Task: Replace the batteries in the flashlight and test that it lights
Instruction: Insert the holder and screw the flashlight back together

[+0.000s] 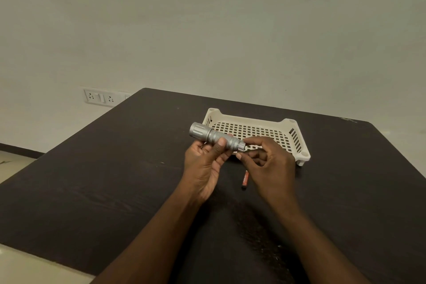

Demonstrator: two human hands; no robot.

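Left hand (208, 161) grips flashlight (216, 137); right hand (265, 157) pinches its tail cap. One battery (244, 179) lies on table; swap unfinished, untested.

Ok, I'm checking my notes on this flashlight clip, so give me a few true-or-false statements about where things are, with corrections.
1. The left hand grips the flashlight by its body. True.
2. The flashlight lies flat in the tray. False: it is held above the table, in front of the tray.
3. A battery lies on the table. True.
4. The battery sits inside the tray. False: it lies outside, nearer the person.
5. The right hand is at the flashlight's tail end. True.
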